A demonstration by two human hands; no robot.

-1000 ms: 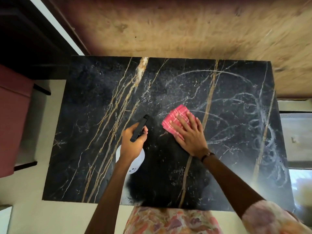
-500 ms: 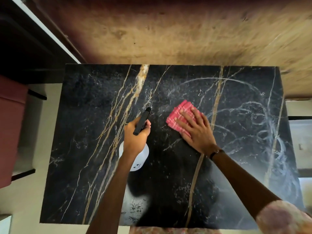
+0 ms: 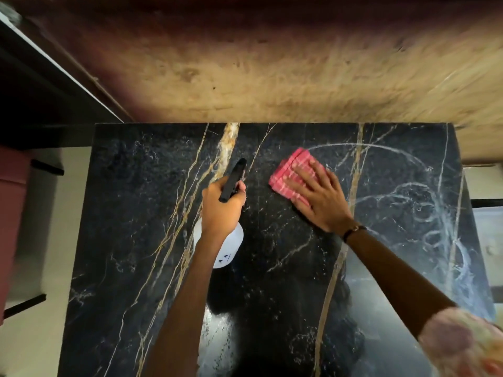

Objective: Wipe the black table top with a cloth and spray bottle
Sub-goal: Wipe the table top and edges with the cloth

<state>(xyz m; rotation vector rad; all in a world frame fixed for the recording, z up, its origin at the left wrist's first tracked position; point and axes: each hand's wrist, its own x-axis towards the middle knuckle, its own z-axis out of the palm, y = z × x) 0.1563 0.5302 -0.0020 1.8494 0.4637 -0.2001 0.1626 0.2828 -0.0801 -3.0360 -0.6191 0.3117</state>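
Observation:
The black marble table top with gold and white veins fills the lower view. My left hand grips a white spray bottle with a black nozzle, held above the middle of the table and pointing towards the far edge. My right hand lies flat, fingers spread, pressing a folded pink checked cloth onto the table near the far edge. Curved white wipe streaks mark the right side of the top.
A rough wooden wall runs right behind the table's far edge. A dark red piece of furniture stands on the pale floor to the left. A light window or glass surface borders the table's right side.
My right hand has slid the cloth away from me towards the far edge. My left hand with the bottle has moved the same way. The view has tilted, showing more of the wall.

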